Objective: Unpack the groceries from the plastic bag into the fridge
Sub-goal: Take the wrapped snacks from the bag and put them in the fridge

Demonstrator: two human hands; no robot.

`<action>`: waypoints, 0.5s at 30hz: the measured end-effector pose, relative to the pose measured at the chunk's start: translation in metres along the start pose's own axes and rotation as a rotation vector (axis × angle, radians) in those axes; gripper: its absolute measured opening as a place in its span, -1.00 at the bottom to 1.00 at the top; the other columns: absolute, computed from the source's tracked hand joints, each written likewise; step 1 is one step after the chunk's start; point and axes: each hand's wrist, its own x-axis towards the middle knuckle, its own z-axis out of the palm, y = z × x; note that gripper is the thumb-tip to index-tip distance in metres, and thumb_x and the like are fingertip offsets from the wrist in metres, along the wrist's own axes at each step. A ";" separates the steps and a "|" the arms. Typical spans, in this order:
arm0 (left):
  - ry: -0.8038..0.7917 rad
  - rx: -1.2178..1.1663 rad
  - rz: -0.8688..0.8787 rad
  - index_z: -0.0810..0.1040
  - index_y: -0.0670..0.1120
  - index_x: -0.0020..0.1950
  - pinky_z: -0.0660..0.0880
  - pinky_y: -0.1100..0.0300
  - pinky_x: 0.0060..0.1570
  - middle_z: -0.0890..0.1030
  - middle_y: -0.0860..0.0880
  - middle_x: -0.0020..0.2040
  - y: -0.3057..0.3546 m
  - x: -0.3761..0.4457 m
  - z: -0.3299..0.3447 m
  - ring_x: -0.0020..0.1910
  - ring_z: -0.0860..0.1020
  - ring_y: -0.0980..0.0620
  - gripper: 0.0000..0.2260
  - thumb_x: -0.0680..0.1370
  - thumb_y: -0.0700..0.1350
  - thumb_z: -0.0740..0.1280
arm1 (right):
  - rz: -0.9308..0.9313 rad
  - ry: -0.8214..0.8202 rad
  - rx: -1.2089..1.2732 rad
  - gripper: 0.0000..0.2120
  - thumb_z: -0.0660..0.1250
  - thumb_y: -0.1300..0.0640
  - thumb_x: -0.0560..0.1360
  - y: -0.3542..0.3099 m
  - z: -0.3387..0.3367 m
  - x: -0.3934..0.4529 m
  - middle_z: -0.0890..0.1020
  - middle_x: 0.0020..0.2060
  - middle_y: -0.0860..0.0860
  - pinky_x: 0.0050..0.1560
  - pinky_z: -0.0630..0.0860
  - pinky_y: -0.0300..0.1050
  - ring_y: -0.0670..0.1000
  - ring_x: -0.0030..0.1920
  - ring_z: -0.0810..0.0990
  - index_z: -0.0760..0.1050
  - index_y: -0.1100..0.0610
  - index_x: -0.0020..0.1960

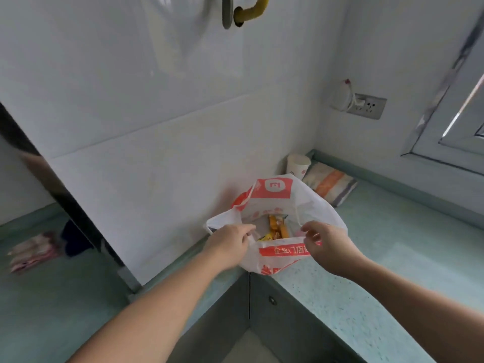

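Pinching bag (277,195) rim: left hand (229,243), right hand (328,244) | mouth upward

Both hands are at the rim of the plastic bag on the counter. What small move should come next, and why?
Probably reach the right hand down into the plastic bag for one of the yellow packets, while the left hand keeps the rim open. The mouth is already spread wide, the packets lie visible at the bottom, and nothing is taken out yet.

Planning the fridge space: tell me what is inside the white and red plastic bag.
Inside the white and red plastic bag, yellow and orange packets show through the opening. Anything lower is covered by the bag's walls.
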 end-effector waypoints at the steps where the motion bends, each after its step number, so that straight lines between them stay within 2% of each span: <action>1: 0.003 0.010 -0.006 0.43 0.07 0.41 0.52 0.01 0.15 0.53 0.01 0.33 -0.001 0.011 0.003 0.21 0.53 -0.01 -0.63 0.63 -0.12 0.09 | -0.012 -0.015 -0.003 -0.77 0.22 0.15 0.59 0.001 0.008 0.012 0.59 0.06 -0.11 0.00 0.57 -0.19 -0.07 -0.02 0.57 0.51 0.00 0.20; 5: -0.083 0.039 -0.061 0.47 0.10 0.37 0.56 0.04 0.08 0.57 0.05 0.28 -0.005 0.043 0.018 0.12 0.56 0.03 -0.67 0.66 -0.05 0.07 | -0.058 -0.110 0.013 -0.75 0.12 0.12 0.63 0.011 0.034 0.054 0.58 -0.08 -0.16 -0.31 0.53 -0.34 -0.15 -0.21 0.59 0.56 -0.01 0.10; 7: -0.124 0.078 -0.059 0.41 0.14 0.40 0.58 0.09 -0.07 0.59 0.04 0.23 -0.009 0.055 0.024 -0.03 0.58 0.04 -0.67 0.67 0.00 0.05 | -0.047 -0.167 0.035 -0.75 0.10 0.09 0.63 0.019 0.045 0.073 0.58 -0.15 -0.16 -0.33 0.53 -0.33 -0.19 -0.24 0.58 0.56 0.00 0.06; 9: -0.123 0.164 -0.066 0.34 0.16 0.42 0.50 0.21 -0.32 0.61 0.03 0.14 -0.019 0.065 0.029 -0.23 0.53 0.11 -0.67 0.68 0.03 0.02 | -0.006 -0.217 0.031 -0.78 0.11 0.07 0.63 0.030 0.056 0.089 0.59 -0.16 -0.12 -0.28 0.59 -0.26 -0.17 -0.23 0.60 0.53 -0.01 0.02; 10: -0.113 0.231 -0.060 0.34 0.15 0.41 0.46 0.25 -0.36 0.61 0.03 0.08 -0.024 0.069 0.030 -0.28 0.51 0.13 -0.68 0.67 0.03 0.03 | 0.025 -0.232 0.026 -0.81 0.12 0.05 0.62 0.036 0.060 0.096 0.60 -0.15 -0.09 -0.25 0.63 -0.21 -0.14 -0.23 0.61 0.51 -0.01 0.02; 13: -0.102 0.427 0.054 0.47 0.05 0.20 0.50 0.22 -0.21 0.58 0.05 -0.10 -0.035 0.082 0.035 -0.22 0.55 0.08 -0.80 0.63 0.01 0.14 | 0.107 -0.298 0.036 -0.86 0.16 0.00 0.60 0.047 0.069 0.109 0.60 -0.14 -0.09 -0.22 0.66 -0.17 -0.11 -0.23 0.66 0.47 -0.03 0.06; 15: -0.121 0.445 0.097 0.51 0.00 0.07 0.41 0.25 -0.24 0.55 0.06 -0.18 -0.037 0.094 0.042 -0.21 0.55 0.06 -0.87 0.60 -0.04 0.20 | 0.129 -0.308 0.007 -0.88 0.19 -0.02 0.60 0.051 0.075 0.116 0.58 -0.14 -0.11 -0.24 0.66 -0.20 -0.12 -0.26 0.66 0.46 -0.05 0.08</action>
